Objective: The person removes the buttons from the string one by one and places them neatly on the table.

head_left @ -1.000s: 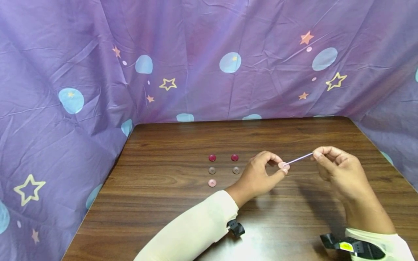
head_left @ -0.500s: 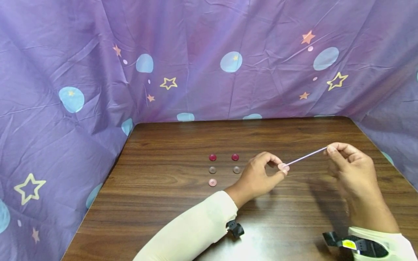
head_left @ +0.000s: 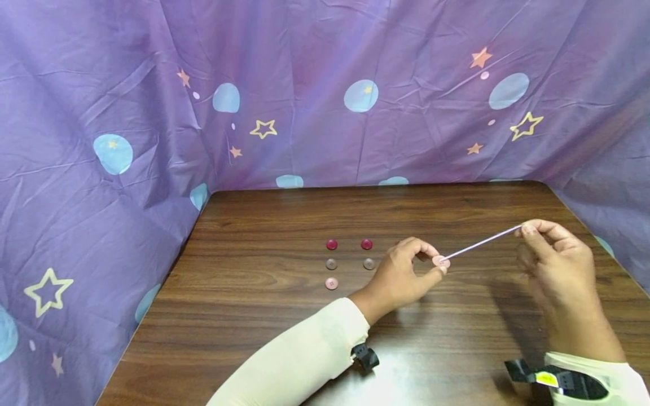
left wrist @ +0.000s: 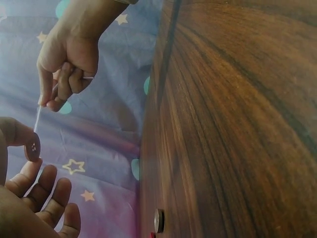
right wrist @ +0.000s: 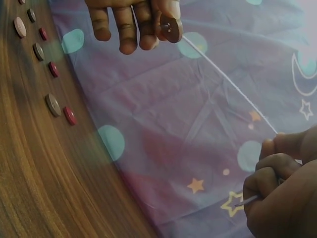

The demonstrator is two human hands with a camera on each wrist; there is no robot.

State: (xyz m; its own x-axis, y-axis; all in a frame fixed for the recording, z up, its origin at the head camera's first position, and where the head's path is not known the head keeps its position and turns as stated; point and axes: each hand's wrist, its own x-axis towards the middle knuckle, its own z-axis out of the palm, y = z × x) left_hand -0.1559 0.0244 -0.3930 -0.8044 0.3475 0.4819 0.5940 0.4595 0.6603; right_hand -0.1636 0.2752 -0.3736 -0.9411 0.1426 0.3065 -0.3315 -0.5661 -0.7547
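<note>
My left hand (head_left: pixel 398 276) pinches a round pink button (head_left: pixel 441 262) by its edge between thumb and index finger, above the table. In the left wrist view the other fingers of that hand are spread apart from the button (left wrist: pixel 32 148). A thin pale lavender cord (head_left: pixel 479 244) runs straight from the button up to my right hand (head_left: pixel 563 270). The right thumb and index finger pinch the cord, and the remaining fingers are curled. In the right wrist view a short cord end (right wrist: pixel 247 200) pokes out below those curled fingers.
Several buttons lie in rows on the brown wooden table (head_left: pixel 244 338): dark red (head_left: pixel 332 244), grey (head_left: pixel 332 264) and pink (head_left: pixel 332 283). My left hand hides some of them. A purple curtain (head_left: pixel 315 152) with stars hangs behind and beside the table.
My right hand has moved right and slightly up, and the stretch of cord between the hands has grown longer. The left hand keeps the button in nearly the same place.
</note>
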